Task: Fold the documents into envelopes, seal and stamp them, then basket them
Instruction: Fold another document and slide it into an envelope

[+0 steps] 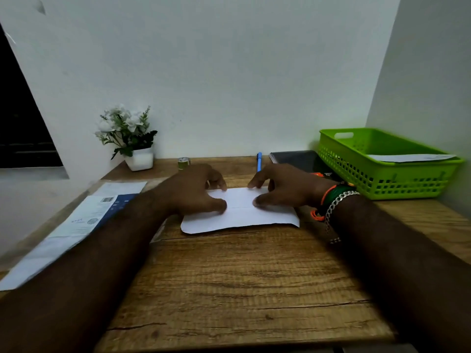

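A white folded document (239, 215) lies flat in the middle of the wooden desk (242, 284), a crease line running across it. My left hand (196, 192) presses on its left part with thumb and fingertips spread. My right hand (283, 188) presses on its right part the same way, thumb on the crease. At the right stands a green basket (382, 182) with a white envelope (410, 157) lying inside. A stack of printed papers and envelopes (76, 225) lies at the desk's left edge.
A white pot of flowers (135, 146) stands at the back left. A small tape roll (184, 163), a blue pen (259, 161) and a dark pad (298, 159) sit along the back wall. Walls close in behind and to the right.
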### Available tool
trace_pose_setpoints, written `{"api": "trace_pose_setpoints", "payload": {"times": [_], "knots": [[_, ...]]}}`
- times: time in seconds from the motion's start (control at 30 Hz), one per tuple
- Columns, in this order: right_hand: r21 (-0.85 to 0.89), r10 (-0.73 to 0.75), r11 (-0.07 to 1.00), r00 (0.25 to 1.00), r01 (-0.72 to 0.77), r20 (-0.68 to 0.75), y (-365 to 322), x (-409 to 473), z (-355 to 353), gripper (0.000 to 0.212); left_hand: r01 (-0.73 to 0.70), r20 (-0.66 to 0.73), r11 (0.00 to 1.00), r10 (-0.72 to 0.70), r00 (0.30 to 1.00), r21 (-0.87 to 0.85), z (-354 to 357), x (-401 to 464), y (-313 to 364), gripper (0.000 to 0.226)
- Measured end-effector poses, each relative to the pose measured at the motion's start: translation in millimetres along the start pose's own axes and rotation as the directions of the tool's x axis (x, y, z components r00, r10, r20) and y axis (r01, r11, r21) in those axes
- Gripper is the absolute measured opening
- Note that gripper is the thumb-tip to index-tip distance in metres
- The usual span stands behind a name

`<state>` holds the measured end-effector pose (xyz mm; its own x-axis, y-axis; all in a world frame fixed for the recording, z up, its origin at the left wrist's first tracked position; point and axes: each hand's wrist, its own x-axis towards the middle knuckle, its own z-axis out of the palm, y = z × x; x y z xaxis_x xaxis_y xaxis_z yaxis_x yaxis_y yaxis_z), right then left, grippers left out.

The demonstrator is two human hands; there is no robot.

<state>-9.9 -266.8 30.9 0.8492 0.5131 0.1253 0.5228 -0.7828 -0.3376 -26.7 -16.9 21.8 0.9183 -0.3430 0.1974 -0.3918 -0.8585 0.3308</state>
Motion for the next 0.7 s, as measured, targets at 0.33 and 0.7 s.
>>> {"api": "trace_pose_setpoints", "payload": {"times": [0.33, 0.7], "knots": [[-0.084, 0.040, 0.996, 0.998, -0.035, 0.055, -14, -2, 2, 0.047, -0.075, 0.055, 0.974, 0.064, 0.996, 0.215, 26, 11, 33, 0.049], [-0.141, 0.051, 0.989, 0.999, -0.052, -0.005, -12, 3, 9, 0.041, 0.241, -0.082, 0.902, -0.227, 0.970, 0.357, 10, 11, 8, 0.035]]}}
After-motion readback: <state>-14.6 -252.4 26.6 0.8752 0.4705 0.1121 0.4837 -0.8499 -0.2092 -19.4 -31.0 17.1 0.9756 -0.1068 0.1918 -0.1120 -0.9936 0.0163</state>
